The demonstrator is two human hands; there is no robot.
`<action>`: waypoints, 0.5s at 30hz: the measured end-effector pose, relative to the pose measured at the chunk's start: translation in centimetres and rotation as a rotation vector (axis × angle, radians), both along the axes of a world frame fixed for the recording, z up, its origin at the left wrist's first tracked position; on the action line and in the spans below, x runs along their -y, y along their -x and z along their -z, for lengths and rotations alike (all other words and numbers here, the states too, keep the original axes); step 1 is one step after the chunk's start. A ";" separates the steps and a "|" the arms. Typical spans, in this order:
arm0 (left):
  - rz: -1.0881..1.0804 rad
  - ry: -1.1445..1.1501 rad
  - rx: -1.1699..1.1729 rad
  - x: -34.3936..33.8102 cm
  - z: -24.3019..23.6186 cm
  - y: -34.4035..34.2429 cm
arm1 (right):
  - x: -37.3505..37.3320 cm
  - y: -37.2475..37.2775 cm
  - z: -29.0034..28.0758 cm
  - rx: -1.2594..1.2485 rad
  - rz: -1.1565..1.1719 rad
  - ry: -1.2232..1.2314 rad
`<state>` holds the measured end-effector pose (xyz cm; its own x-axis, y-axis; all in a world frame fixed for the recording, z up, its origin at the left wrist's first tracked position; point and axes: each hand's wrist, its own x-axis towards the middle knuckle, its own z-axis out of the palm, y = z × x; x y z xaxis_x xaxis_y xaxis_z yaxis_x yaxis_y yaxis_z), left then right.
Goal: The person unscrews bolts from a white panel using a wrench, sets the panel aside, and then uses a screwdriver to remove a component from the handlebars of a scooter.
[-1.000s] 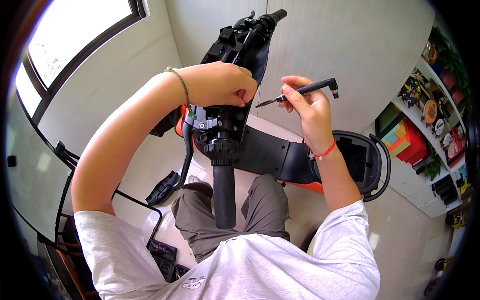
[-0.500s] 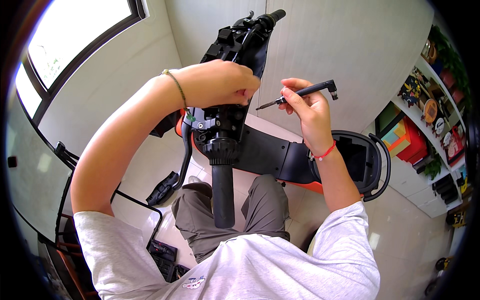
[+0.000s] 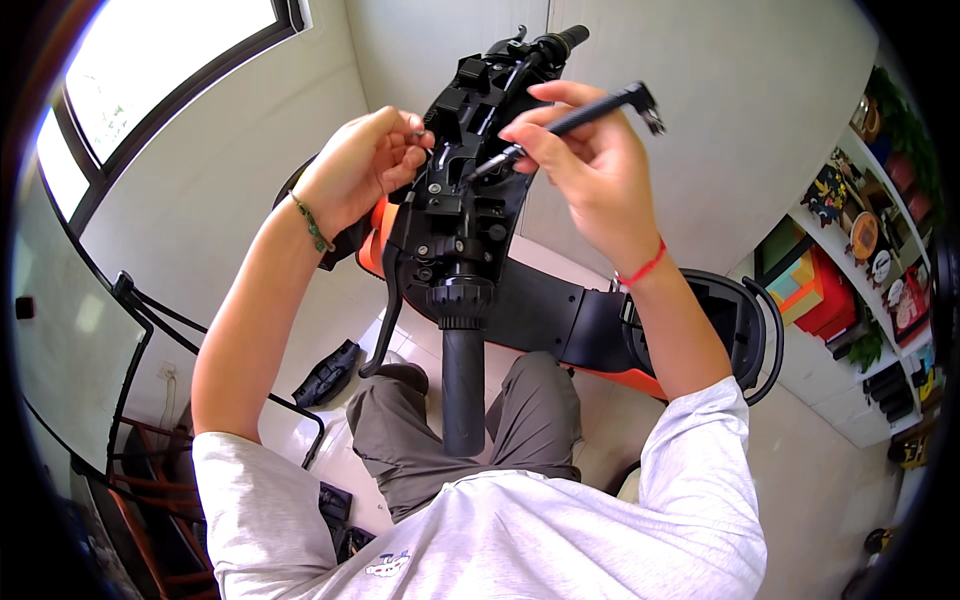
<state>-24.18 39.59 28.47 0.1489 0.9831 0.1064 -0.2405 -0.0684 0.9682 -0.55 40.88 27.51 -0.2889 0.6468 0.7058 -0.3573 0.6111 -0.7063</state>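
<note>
A black screwdriver [image 3: 585, 115] with a thin metal shaft and a bent head at its back end is pinched in my right hand [image 3: 600, 165]. Its tip points down and left, at the middle of the black handlebar assembly [image 3: 465, 190] of a small scooter. Whether the tip touches anything there I cannot tell. On the left side of the handlebar, my left hand [image 3: 365, 165] is closed in a pinch by the assembly's edge. Between its fingertips there seems to be something tiny, too small to name. Toward me runs the ribbed rubber grip [image 3: 463, 390], with a brake lever [image 3: 390, 310] beside it.
Beyond my right forearm lies the scooter's black rear end with its curved rail [image 3: 775, 340]. Shelves [image 3: 880, 260] with boxes and figures stand at the right. A dark, moulded object [image 3: 327, 375] rests on the tiled floor, left of my legs.
My left hand has drawn back leftward off the top of the handlebar, uncovering its middle. My right hand has carried the screwdriver up and left, so its tip is now over the assembly.
</note>
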 end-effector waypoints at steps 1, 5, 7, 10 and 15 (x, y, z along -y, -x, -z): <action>0.012 0.082 0.110 -0.1 0.5 0.5 | -0.6 0.9 -0.2 0.066 0.035 -0.055; -0.022 0.070 0.290 0.3 1.4 1.3 | -1.6 3.1 -1.2 0.317 0.040 -0.034; -0.021 0.042 0.252 0.9 1.1 1.4 | -2.0 3.9 -1.3 0.349 0.024 0.004; -0.022 -0.022 0.147 1.8 0.9 1.9 | -1.5 4.5 -1.9 0.394 0.070 0.016; -0.075 -0.108 -0.025 2.4 0.2 0.8 | -1.2 4.8 -2.2 0.452 0.120 -0.059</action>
<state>-25.02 37.17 28.25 0.0789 0.9747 0.2091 -0.2064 -0.1892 0.9600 -5.31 42.10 29.71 -0.5015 0.6570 0.5629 0.0534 0.6729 -0.7378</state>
